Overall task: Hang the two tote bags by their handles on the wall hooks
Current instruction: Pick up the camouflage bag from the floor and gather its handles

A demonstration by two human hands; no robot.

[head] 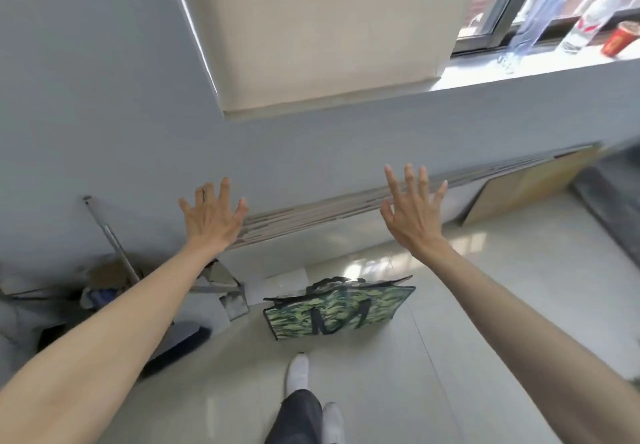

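A green camouflage tote bag [341,308] with black handles stands upright on the tiled floor, a step ahead of my feet. My left hand [212,217] is stretched out in front of me, fingers spread, holding nothing, up and to the left of the bag. My right hand [412,211] is held out the same way, fingers apart and empty, above and to the right of the bag. Only one bag is in view. I see no wall hooks in this view.
A grey wall [104,97] faces me with a beige roller blind [318,28] and a window sill [519,69] bearing bottles and a red cup. Flat boards [346,204] lean along the wall base. Clutter and a metal frame [114,239] sit at left.
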